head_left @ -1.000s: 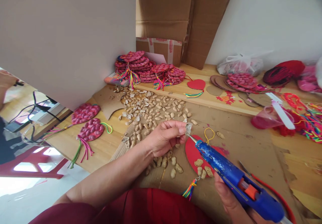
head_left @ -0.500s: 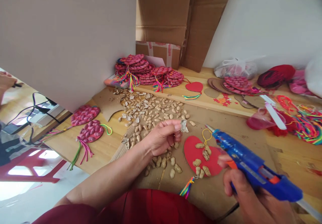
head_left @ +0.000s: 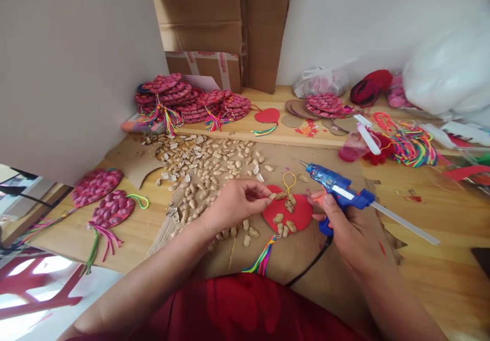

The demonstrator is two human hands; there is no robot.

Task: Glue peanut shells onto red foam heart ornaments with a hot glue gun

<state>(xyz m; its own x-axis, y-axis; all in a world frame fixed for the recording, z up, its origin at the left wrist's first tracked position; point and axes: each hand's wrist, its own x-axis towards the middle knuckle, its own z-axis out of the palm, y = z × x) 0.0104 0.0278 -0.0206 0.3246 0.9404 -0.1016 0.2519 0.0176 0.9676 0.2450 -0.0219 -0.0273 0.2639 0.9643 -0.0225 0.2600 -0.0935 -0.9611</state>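
Observation:
My left hand [head_left: 241,203] is closed, thumb and fingertips pinching a peanut [head_left: 272,196] at the upper left of a red heart-shaped card [head_left: 302,212]. Several unshelled peanuts sit on the heart, in one cluster near the top and another lower down. A yellow cord loop [head_left: 290,181] rises from its top, and a multicoloured tassel [head_left: 264,257] hangs below. My right hand [head_left: 340,223] grips a blue glue gun [head_left: 329,180] by its handle, a finger at the orange trigger. Its nozzle points up and left above the heart, and a glue stick [head_left: 406,222] juts from its back.
Loose peanuts [head_left: 218,165] and broken shells spread over the cardboard left of the heart. Finished pink peanut hearts [head_left: 113,209] lie at left, with more stacked [head_left: 168,93] at the back. A pink cup [head_left: 350,149] and coloured cords [head_left: 411,144] stand right. A black cable trails from the gun.
My left hand has let go of a shell piece, now on the cardboard, and pinches a peanut at the heart. The glue gun has turned and moved with my right hand. The view has shifted right.

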